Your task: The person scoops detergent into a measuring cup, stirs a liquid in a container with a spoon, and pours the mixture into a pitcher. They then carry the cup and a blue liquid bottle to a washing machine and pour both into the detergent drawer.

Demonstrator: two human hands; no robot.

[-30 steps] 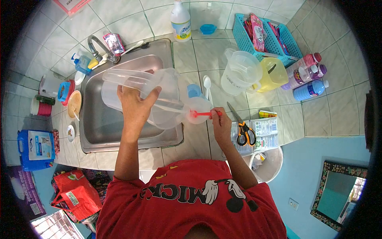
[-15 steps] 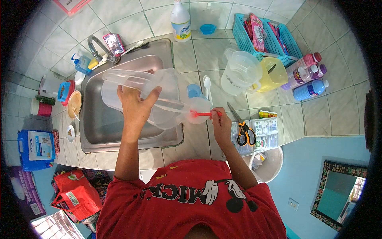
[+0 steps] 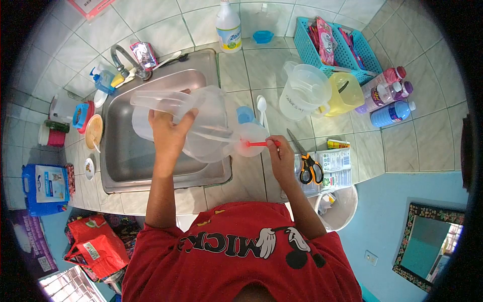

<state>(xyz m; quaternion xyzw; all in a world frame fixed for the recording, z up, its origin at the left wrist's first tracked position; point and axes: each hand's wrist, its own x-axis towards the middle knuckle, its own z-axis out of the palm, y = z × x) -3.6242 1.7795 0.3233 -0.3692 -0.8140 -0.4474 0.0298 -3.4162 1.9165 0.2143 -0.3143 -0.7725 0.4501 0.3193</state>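
My left hand (image 3: 170,130) is closed around a clear plastic pitcher (image 3: 209,113), tilted over the sink's right side with its mouth toward a small translucent cup (image 3: 251,132). A red-handled utensil (image 3: 257,144) is pinched in my right hand (image 3: 279,153), and its red end is in or behind the small cup. Behind the cup are a blue cup (image 3: 245,115) and a white spoon (image 3: 261,105). Orange-and-black scissors (image 3: 311,169) lie on printed packets (image 3: 336,161) to the right of my right hand.
The steel sink (image 3: 121,176) is at left, with a faucet (image 3: 121,58) behind. At right stand a lettered pitcher (image 3: 297,103), a yellow pitcher (image 3: 344,95), bottles (image 3: 392,113) and a turquoise basket (image 3: 359,75). A white bin (image 3: 344,209) is below the counter edge.
My left hand has shifted slightly left on the pitcher, which has tilted a little. My right hand and the red utensil are almost unmoved.
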